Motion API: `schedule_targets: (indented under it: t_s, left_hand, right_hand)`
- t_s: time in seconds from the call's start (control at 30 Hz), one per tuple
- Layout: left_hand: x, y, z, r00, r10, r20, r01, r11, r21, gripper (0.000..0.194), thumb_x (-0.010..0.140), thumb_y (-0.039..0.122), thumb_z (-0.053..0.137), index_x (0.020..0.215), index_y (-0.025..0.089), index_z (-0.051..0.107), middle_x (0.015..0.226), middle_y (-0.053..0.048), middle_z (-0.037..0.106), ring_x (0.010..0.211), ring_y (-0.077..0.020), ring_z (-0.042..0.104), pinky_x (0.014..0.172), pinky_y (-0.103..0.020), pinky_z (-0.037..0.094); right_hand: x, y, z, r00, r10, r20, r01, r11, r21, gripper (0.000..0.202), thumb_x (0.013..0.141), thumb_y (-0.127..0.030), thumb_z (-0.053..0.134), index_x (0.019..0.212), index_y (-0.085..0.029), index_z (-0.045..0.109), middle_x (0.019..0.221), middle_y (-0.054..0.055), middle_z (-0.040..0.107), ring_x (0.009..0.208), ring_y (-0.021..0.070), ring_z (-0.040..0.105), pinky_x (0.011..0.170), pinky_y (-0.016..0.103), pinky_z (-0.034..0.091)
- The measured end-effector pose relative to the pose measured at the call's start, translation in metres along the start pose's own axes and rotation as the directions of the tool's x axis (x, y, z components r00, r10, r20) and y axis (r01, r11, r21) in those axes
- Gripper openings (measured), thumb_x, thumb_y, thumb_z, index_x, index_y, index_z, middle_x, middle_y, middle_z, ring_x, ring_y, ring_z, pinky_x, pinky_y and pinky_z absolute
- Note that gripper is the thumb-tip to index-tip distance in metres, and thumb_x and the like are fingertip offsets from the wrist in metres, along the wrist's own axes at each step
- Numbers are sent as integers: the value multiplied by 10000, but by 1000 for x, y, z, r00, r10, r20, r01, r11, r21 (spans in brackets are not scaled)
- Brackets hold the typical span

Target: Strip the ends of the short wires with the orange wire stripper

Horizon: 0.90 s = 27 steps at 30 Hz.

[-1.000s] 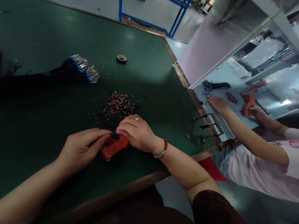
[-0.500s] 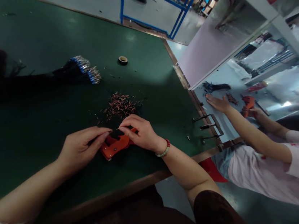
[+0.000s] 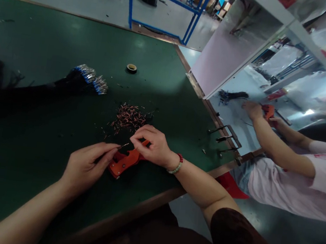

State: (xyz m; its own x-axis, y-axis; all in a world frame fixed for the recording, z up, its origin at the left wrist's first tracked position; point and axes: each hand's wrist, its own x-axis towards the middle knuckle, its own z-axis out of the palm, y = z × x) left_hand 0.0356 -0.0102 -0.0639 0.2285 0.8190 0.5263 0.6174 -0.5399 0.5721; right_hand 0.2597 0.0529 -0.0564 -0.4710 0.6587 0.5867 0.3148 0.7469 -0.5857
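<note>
My left hand [image 3: 88,164] pinches a thin black wire [image 3: 123,146] between thumb and forefinger, its bare end pointing right. Close by on the right, my right hand [image 3: 154,146] has thumb and fingertips drawn together, slightly apart from the wire tip. An orange wire stripper [image 3: 125,164] has its handle passing into my right hand, seen between thumb and forefinger; its head lies below the wire. The rest of the grip is hidden. Just beyond the hands is a pile of short copper-coloured and dark offcuts [image 3: 129,116].
A bundle of black wires with blue-and-silver ends [image 3: 89,77] lies left on the green table [image 3: 56,41]. A tape roll [image 3: 131,68] sits farther back. At right are a black metal clamp-like frame [image 3: 228,138] and a co-worker's hands [image 3: 253,110] with another orange tool.
The wire's bare end has come out from between my right fingertips, and a small gap now separates the hands. The co-worker's nearer hand has drawn back toward their orange tool.
</note>
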Motion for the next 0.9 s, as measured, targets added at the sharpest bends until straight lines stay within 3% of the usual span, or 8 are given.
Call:
schedule_targets:
  t_s: [0.2, 0.3, 0.37, 0.47, 0.57, 0.67, 0.77, 0.9]
  left_hand:
    - [-5, -12, 1, 1000, 16, -4, -15, 995, 104, 276, 1027, 361, 562, 1090, 207, 783, 988, -30, 837, 768, -169, 783, 703, -228, 595]
    - [-9, -22, 3, 997, -75, 6, 73, 981, 179, 338, 1013, 374, 515, 1153, 215, 777, 1019, -43, 835, 776, -195, 778, 704, -269, 594]
    - [-10, -26, 4, 984, -174, 49, 159, 964, 215, 393, 998, 376, 464, 1201, 223, 764, 1019, -49, 828, 774, -212, 768, 699, -299, 584]
    - [-6, -29, 3, 942, -328, 73, 302, 922, 242, 432, 973, 380, 435, 1249, 232, 733, 1010, -52, 813, 797, -227, 755, 710, -321, 566]
    - [1, -29, -1, 912, -411, 12, 401, 895, 194, 432, 960, 393, 444, 1272, 218, 688, 965, -45, 792, 795, -212, 737, 758, -318, 560]
    - [7, -31, -6, 906, -423, -38, 424, 899, 107, 398, 945, 406, 462, 1222, 207, 668, 938, -37, 777, 757, -188, 711, 792, -313, 557]
    - [9, -36, -7, 886, -461, -44, 461, 887, 2, 353, 931, 425, 482, 1151, 211, 659, 854, -17, 755, 656, -164, 662, 725, -294, 547]
    - [11, -43, -5, 850, -522, -69, 520, 853, -44, 333, 904, 456, 505, 1073, 214, 658, 722, 7, 694, 600, -162, 621, 658, -281, 519]
  right_hand:
    - [9, 13, -30, 971, 119, 209, -55, 957, -286, 227, 1042, -335, 620, 1025, -155, 759, 1020, 98, 781, 975, 211, 709, 940, 376, 526]
    - [14, 4, -52, 924, 216, 316, -89, 924, -373, 357, 1014, -467, 657, 1144, -146, 745, 1148, 125, 761, 1086, 252, 702, 997, 406, 514]
    - [15, -7, -61, 885, 254, 391, -81, 909, -408, 565, 942, -581, 711, 1302, -146, 691, 1307, 154, 716, 1217, 302, 665, 1059, 449, 495]
    - [10, -25, -62, 817, 273, 507, -6, 885, -466, 837, 829, -655, 794, 1456, -141, 586, 1438, 181, 646, 1287, 354, 621, 1075, 496, 485]
    - [-3, -35, -48, 775, 256, 578, 99, 854, -511, 805, 836, -604, 813, 1438, -117, 591, 1379, 188, 673, 1240, 359, 629, 1035, 497, 492]
    - [-26, -31, -27, 809, 217, 547, 141, 831, -539, 699, 899, -574, 760, 1387, -92, 618, 1335, 197, 687, 1249, 358, 608, 1062, 505, 463]
    - [-47, -16, -10, 908, 158, 388, 98, 821, -563, 653, 974, -605, 641, 1395, -106, 611, 1384, 212, 658, 1319, 350, 561, 1159, 541, 378]
    - [-56, 1, -1, 920, 131, 368, 103, 829, -550, 654, 963, -661, 606, 1274, -88, 662, 1224, 215, 698, 1184, 332, 612, 1102, 540, 440]
